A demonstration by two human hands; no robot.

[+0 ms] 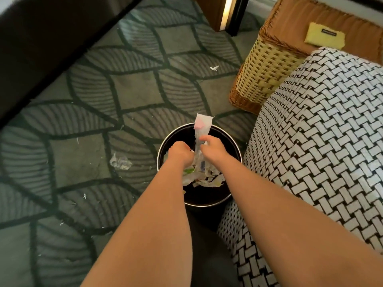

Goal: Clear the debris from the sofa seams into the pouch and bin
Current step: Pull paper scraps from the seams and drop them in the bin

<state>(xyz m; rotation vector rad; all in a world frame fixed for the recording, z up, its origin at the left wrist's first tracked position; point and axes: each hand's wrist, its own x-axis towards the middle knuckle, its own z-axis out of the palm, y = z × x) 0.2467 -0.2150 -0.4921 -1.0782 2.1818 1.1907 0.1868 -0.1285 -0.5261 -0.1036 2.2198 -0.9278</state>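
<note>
A round black bin [228,146] with a pale rim stands on the carpet against the sofa arm. Torn paper scraps [204,178] lie piled inside it. Both my hands hang over the bin's mouth. My right hand [212,149] pinches a long white paper strip [202,126] that sticks up past the far rim. My left hand [179,153] is curled beside it and seems to grip the strip's lower part; the contact is hidden. A yellow pouch [324,36] lies on a brown cushion at the upper right.
The sofa arm [323,129], in black-and-white weave, fills the right side. A wicker basket [263,73] stands beyond it. Paper scraps lie on the patterned carpet: a crumpled piece [120,161] left of the bin, a small one [214,68] farther off. Dark furniture [41,44] crosses the upper left.
</note>
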